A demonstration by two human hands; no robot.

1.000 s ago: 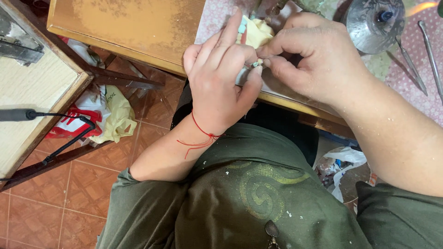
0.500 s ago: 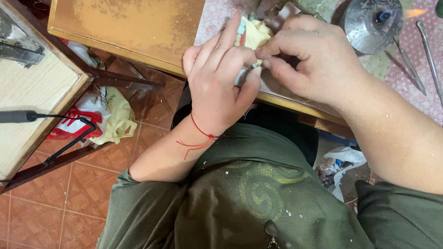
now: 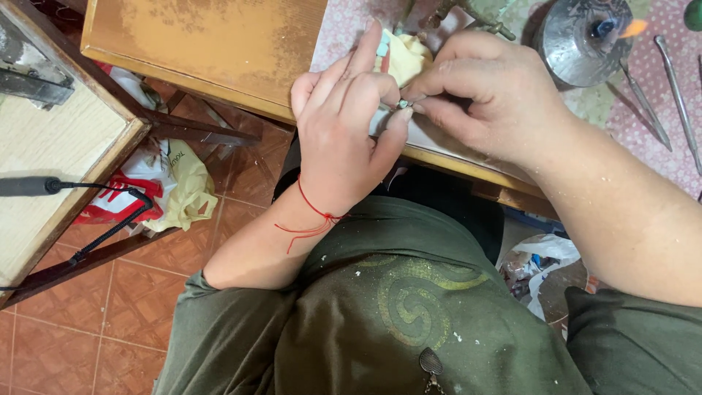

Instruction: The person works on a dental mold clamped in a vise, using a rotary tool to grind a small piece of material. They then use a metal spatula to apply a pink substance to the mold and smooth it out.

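- The small silvery metal piece [image 3: 403,104] is pinched between the fingertips of both hands, just above the near edge of the wooden tabletop [image 3: 219,44]. It is too small and too covered to tell its shape or the run of its long axis.
- The left hand [image 3: 344,124] comes in from below with its back to the camera; thumb and forefinger are closed narrowly on the piece and the remaining fingers stretch toward the far side. A thin red string bracelet [image 3: 316,212] circles its wrist.
- The right hand [image 3: 482,95] comes in from the right, fingers curled tight, its fingertips meeting the piece from the opposite side. Both hands are equally near, each touching it.
- A pale yellow crumpled cloth [image 3: 408,57] lies on the tabletop just beyond the fingertips, partly hidden by them.
- A round, dull grey metal burner [image 3: 581,36] with a small orange flame [image 3: 635,28] stands toward the far right of the tabletop, near the right hand.
- Slim steel hand tools [image 3: 676,95] lie on a pink patterned mat [image 3: 658,124] at the right edge.
- Below the tabletop edge the person's olive-green shirt [image 3: 409,314] fills the foreground.
- The floor is terracotta tile [image 3: 88,336]; a heap of yellow, red and white plastic bags [image 3: 164,190] lies on it at the left.
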